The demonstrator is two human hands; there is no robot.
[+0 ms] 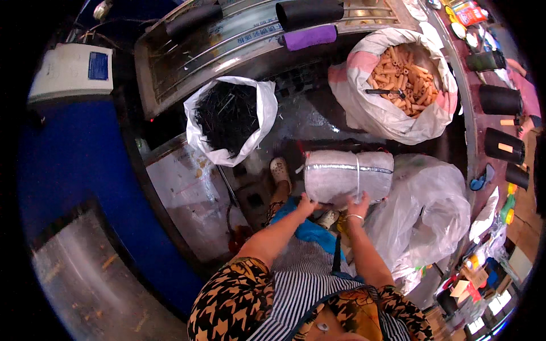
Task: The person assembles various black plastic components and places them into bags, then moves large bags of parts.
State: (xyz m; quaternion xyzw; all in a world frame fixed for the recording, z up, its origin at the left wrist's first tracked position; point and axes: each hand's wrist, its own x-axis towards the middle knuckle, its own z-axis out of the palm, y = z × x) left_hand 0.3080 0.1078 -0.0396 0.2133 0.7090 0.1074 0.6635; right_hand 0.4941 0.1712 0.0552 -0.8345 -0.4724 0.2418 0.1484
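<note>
A thick roll of whitish woven cloth or sacking (333, 177), with a dark-and-silver stripe and a white strap around it, lies crosswise in front of me. My left hand (307, 206) grips its near left corner. At the near edge further right, my right hand (358, 208) also has hold of it, close to the strap. Some of my fingers are hidden under or against the roll. Against its right side rests a large clear plastic bag (424, 207).
A white sack of thin black strips (267, 108) stands ahead on the left. Ahead right is a bigger sack (364, 119) of orange-tan tubes (406, 79). A metal-framed bench (227, 54) carries black rolls and a purple roll (310, 37). A cluttered table (483, 187) runs along the right; another person (526, 91) is beyond.
</note>
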